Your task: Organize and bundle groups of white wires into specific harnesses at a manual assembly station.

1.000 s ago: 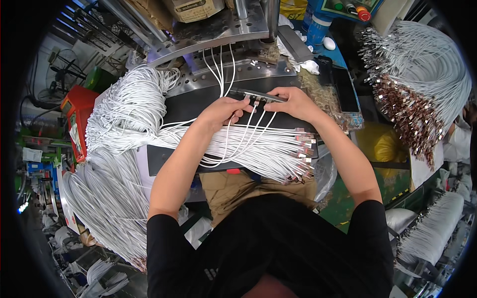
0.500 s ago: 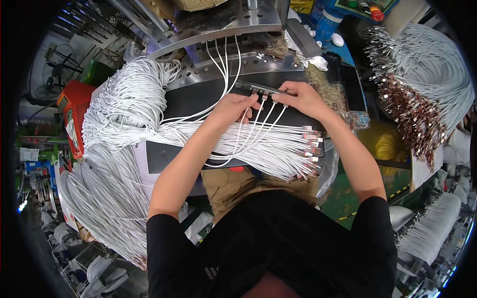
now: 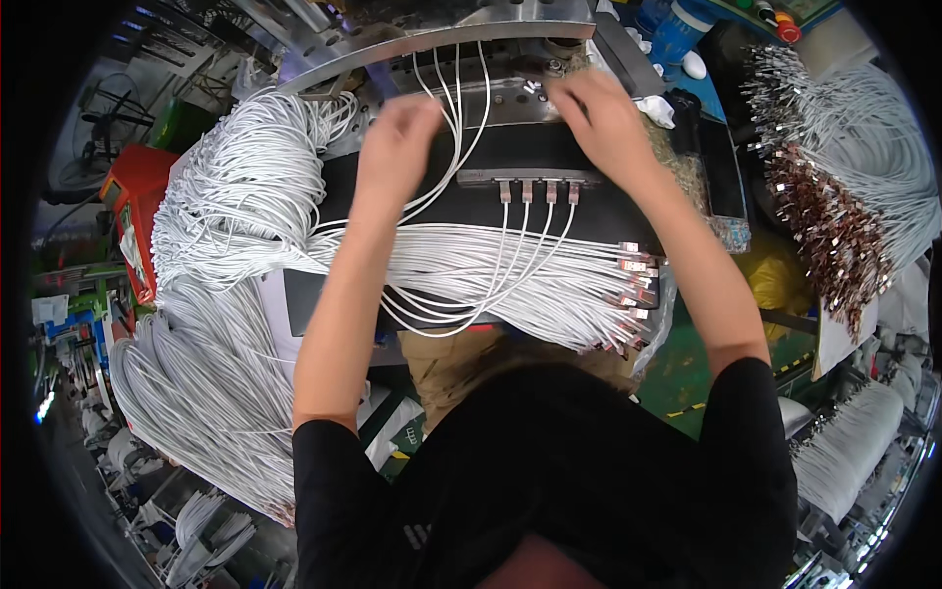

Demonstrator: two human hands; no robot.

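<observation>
A dark metal bar fixture [image 3: 481, 177] lies on the black work surface with several clear-ended connector plugs [image 3: 528, 191] set along its near edge. White cables [image 3: 506, 231] trail from these plugs toward me, over a flat bundle of white cables [image 3: 461, 257] with plugs at its right end. My left hand [image 3: 397, 142], smeared by motion, is up beside several white cables [image 3: 453, 118] that run under the press; its fingers are unclear. Over the press base's right part hovers my right hand [image 3: 601, 116], thumb and fingers apart, nothing visible in it.
The curved metal press edge [image 3: 442, 39] spans the far side, small loose bits by its base. A big heap of white cables [image 3: 245, 196] stands left, beside a red machine [image 3: 132, 216]. To the right are a dark screen device [image 3: 719, 177] and a hanging cable coil [image 3: 854, 147].
Both hands have let go of the bar fixture and moved away from me toward the press, the left one also leftward. The bar with its plugs now rests on the surface.
</observation>
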